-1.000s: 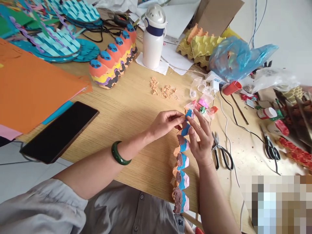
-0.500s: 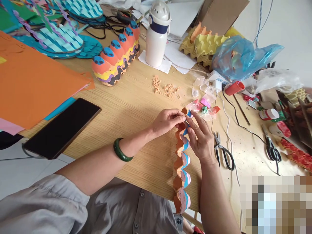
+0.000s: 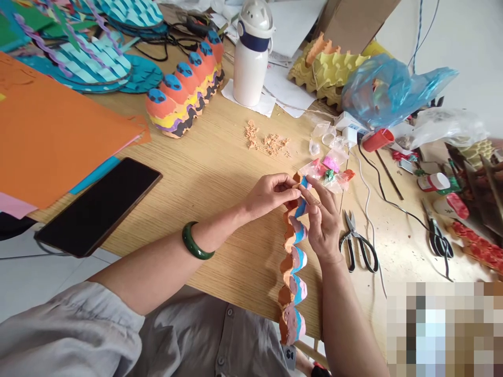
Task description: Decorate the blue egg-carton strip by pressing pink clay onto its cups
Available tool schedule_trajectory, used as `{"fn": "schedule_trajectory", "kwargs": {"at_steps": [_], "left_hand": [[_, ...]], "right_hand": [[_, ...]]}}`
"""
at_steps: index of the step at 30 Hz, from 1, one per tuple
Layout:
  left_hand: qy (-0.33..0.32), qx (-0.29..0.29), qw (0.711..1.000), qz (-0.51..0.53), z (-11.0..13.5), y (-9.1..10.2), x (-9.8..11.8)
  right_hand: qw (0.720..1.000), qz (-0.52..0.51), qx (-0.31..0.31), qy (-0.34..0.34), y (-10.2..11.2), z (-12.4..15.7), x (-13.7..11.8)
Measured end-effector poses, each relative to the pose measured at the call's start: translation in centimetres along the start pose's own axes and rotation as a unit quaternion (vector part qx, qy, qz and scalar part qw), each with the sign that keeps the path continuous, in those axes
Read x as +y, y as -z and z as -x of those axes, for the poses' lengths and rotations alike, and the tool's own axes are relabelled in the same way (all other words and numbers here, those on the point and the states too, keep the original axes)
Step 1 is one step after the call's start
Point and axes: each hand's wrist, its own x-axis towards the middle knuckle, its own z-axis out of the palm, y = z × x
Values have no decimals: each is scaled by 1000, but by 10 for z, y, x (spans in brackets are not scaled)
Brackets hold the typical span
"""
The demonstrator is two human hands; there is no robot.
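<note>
A long wavy egg-carton strip (image 3: 293,283), orange with blue and pink clay bands, runs from the table down past its front edge. At its far end my left hand (image 3: 271,195) pinches the orange edge between thumb and fingers. My right hand (image 3: 324,225) holds the same end from the right, index finger along the blue band and thumb lifted. The fingertips of both hands meet there and partly hide the strip. Black-handled scissors (image 3: 358,243) lie just right of my right wrist. Beyond the hands are small bags of coloured clay (image 3: 330,170).
A phone (image 3: 100,207) and orange paper (image 3: 63,136) lie at left. Behind stand a painted egg-carton caterpillar (image 3: 184,86) and a white bottle (image 3: 251,68). Orange crumbs (image 3: 271,142) dot the table. At right are a power strip (image 3: 349,124), cables and a blue plastic bag (image 3: 393,91).
My right thumb has lifted away from the strip, and the right hand has turned slightly. The left hand stays nearly in place at the strip's far end.
</note>
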Motion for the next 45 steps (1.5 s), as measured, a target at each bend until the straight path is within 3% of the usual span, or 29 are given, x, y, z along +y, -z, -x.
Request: {"fn": "schedule_trajectory", "kwargs": {"at_steps": [5,8,12,17,21,23,30,39,45], "left_hand": [[-3,-3,1000,-22,-2,4,-3],[7,1,1000,-17,-2,4,-2],[5,-12,1000,7,-2,0,-2],[2,-28,1000,4,-3,1,-1],[-21,-46,998,-27,-5,4,0],[-35,-45,997,-52,-5,5,0],[-40,-60,990,-121,-2,6,7],[4,-104,987,-126,-6,13,15],[-59,-91,969,-221,-7,17,11]], "right_hand": [[984,-118,17,-131,-3,-1,-14],[950,-223,52,-213,-6,-3,-22],[885,-305,148,-319,-11,-4,-17],[783,-454,87,-416,-15,-6,-5],[735,-522,52,-430,-14,-8,-7],[734,-530,47,-422,-14,-8,-8],[771,-487,73,-404,-17,-3,-1],[807,-435,65,-395,-17,-4,-4],[823,-403,53,-397,-15,-3,-1]]}}
